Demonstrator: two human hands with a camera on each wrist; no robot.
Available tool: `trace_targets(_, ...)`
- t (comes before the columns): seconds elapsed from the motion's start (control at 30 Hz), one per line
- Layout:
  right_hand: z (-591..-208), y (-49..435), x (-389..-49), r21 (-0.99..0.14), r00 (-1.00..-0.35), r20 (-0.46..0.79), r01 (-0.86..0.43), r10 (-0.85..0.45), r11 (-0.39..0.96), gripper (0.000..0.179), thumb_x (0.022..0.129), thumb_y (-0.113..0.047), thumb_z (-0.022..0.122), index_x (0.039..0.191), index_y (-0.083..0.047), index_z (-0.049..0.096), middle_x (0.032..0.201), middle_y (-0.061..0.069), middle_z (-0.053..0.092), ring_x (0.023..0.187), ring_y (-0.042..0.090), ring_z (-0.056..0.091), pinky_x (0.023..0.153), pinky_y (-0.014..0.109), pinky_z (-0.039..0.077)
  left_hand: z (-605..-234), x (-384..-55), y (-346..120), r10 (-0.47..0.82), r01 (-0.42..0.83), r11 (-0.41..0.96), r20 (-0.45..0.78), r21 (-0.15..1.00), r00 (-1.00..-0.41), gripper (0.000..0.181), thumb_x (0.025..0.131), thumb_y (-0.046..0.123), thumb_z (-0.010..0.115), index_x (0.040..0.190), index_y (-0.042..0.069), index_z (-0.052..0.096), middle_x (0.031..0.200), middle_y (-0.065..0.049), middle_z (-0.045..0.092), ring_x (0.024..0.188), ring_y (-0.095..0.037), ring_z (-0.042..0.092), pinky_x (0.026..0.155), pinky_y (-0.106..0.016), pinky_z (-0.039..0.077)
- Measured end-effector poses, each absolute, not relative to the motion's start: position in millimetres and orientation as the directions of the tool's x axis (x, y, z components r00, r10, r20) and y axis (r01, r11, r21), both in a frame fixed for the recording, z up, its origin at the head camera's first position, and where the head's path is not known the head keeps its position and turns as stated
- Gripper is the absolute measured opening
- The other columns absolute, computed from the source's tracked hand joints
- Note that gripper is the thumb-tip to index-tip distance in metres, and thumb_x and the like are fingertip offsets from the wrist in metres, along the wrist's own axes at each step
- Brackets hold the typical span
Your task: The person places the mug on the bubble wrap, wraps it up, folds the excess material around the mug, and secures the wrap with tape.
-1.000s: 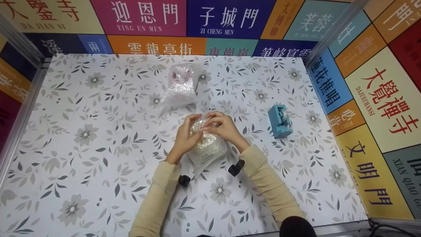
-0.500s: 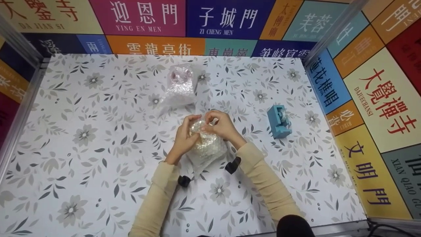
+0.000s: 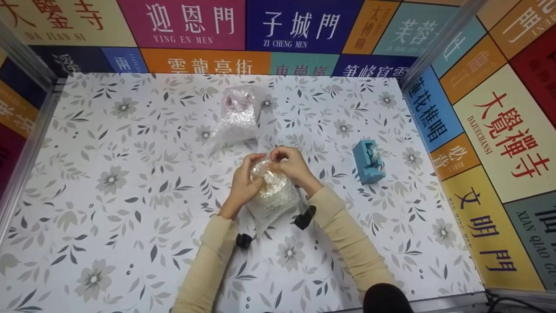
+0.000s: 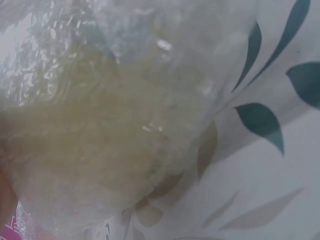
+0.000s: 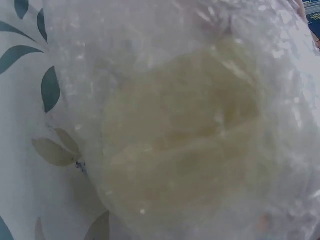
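A yellowish object wrapped in clear bubble wrap, the bubble-wrapped bundle [image 3: 278, 198], lies on the table between the two hands. The left hand [image 3: 244, 184] holds its left side, thumb over the top and fingers curled round the far edge. From the right, the right hand [image 3: 293, 166] pinches the wrap near the top with bent fingers and thumb. Seen close in the left wrist view, the bundle [image 4: 110, 145] shows a cloudy yellow shape under the plastic. It fills most of the right wrist view as well, where the bundle [image 5: 185, 130] hides the right hand's fingers.
Behind the hands lies a second bubble-wrapped bundle [image 3: 240, 111] with something pinkish inside. A teal tape dispenser [image 3: 369, 161] stands to the right with a roll of tape in it. Printed panels [image 3: 304, 26] wall in the floral-patterned table [image 3: 130, 208].
The right hand's fingers have drawn in and its wrist has shifted slightly left and inward over the bundle. The left hand keeps its hold; the bundle stays in nearly the same place.
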State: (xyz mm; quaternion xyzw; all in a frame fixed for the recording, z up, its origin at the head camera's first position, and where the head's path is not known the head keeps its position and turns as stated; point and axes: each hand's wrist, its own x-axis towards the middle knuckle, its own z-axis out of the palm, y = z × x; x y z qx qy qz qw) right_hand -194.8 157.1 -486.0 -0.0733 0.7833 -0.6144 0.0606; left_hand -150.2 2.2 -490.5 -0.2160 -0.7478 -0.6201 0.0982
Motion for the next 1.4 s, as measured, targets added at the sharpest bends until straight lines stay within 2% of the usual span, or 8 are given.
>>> trace_targets(0.47, -461, 152, -182, -0.958, -0.978, 0.050, -0.105, -0.204, 0.268, 0.010, 0.066, 0.015, 0.062, 0.072, 0.013, 0.053, 0.067, 0.010, 0.054, 0.065, 0.015, 0.047, 0.066, 0.026, 0.041, -490, -151, 3, 0.187, 0.468, 0.149, 0.440, 0.871, -0.878, 0.052, 0.061, -0.015, 0.050, 0.113, -0.016, 0.045, 0.112, -0.030, 0.055, 0.099, -0.041, 0.054, 0.088, -0.046, 0.042)
trace_targets(0.57, -468, 155, -183, -0.958, -0.976, 0.053, -0.110, -0.211, 0.266, 0.014, 0.067, 0.011, 0.065, 0.075, 0.014, 0.054, 0.072, 0.016, 0.056, 0.069, 0.017, 0.048, 0.070, 0.028, 0.042, -501, -156, 1, 0.196, 0.468, 0.151, 0.437, 0.871, -0.878, 0.055, 0.063, -0.010, 0.052, 0.117, -0.013, 0.045, 0.115, -0.028, 0.055, 0.100, -0.038, 0.053, 0.088, -0.046, 0.042)
trace_targets(0.67, -480, 159, -186, -0.954, -0.978, 0.059, -0.114, -0.198, 0.276, 0.017, 0.067, 0.004, 0.070, 0.073, 0.008, 0.055, 0.075, 0.013, 0.057, 0.072, 0.016, 0.050, 0.075, 0.035, 0.044, -518, -162, -1, 0.192, 0.468, 0.191, 0.434, 0.863, -0.880, 0.058, 0.064, -0.002, 0.055, 0.121, -0.007, 0.045, 0.118, -0.023, 0.054, 0.103, -0.033, 0.053, 0.090, -0.043, 0.042)
trace_targets(0.8, -485, 164, -184, -0.906, -0.979, 0.104, -0.167, -0.177, 0.390, 0.021, 0.069, -0.007, 0.075, 0.066, 0.002, 0.056, 0.081, 0.008, 0.060, 0.081, 0.020, 0.053, 0.083, 0.042, 0.042, -527, -166, -2, 0.187, 0.474, 0.231, 0.439, 0.850, -0.879, 0.059, 0.066, 0.006, 0.057, 0.123, -0.003, 0.046, 0.121, -0.019, 0.054, 0.111, -0.029, 0.050, 0.096, -0.039, 0.038)
trace_targets(0.97, -472, 170, -175, -0.736, -0.959, 0.149, -0.271, -0.242, 0.621, 0.022, 0.076, -0.019, 0.070, 0.067, 0.001, 0.068, 0.106, 0.021, 0.062, 0.106, 0.035, 0.049, 0.094, 0.046, 0.034, -527, -165, -2, 0.191, 0.486, 0.244, 0.450, 0.839, -0.872, 0.056, 0.067, 0.007, 0.058, 0.121, -0.002, 0.047, 0.119, -0.018, 0.055, 0.112, -0.028, 0.050, 0.097, -0.039, 0.038)
trace_targets(1.1, -460, 172, -171, -0.672, -0.938, 0.050, -0.286, -0.343, 0.683, 0.023, 0.082, -0.016, 0.061, 0.076, 0.004, 0.070, 0.124, 0.031, 0.047, 0.125, 0.044, 0.030, 0.103, 0.054, 0.021, -528, -165, -2, 0.196, 0.478, 0.243, 0.440, 0.844, -0.876, 0.054, 0.067, 0.006, 0.058, 0.119, -0.002, 0.048, 0.118, -0.018, 0.056, 0.112, -0.028, 0.051, 0.098, -0.038, 0.037)
trace_targets(1.23, -457, 169, -171, -0.697, -0.908, -0.114, -0.215, -0.402, 0.684, 0.027, 0.088, -0.015, 0.053, 0.085, 0.007, 0.068, 0.134, 0.034, 0.033, 0.133, 0.041, 0.013, 0.107, 0.054, 0.012, -529, -166, -3, 0.194, 0.474, 0.220, 0.439, 0.852, -0.878, 0.054, 0.067, 0.004, 0.059, 0.119, -0.003, 0.048, 0.117, -0.018, 0.057, 0.112, -0.028, 0.050, 0.099, -0.036, 0.035)
trace_targets(1.4, -460, 165, -173, -0.744, -0.901, -0.218, -0.096, -0.376, 0.662, 0.030, 0.091, -0.013, 0.048, 0.079, 0.010, 0.064, 0.137, 0.031, 0.030, 0.135, 0.036, 0.008, 0.109, 0.049, 0.009, -529, -166, -3, 0.196, 0.466, 0.189, 0.431, 0.864, -0.881, 0.054, 0.067, -0.001, 0.061, 0.119, -0.004, 0.048, 0.117, -0.018, 0.057, 0.112, -0.029, 0.051, 0.100, -0.036, 0.035)
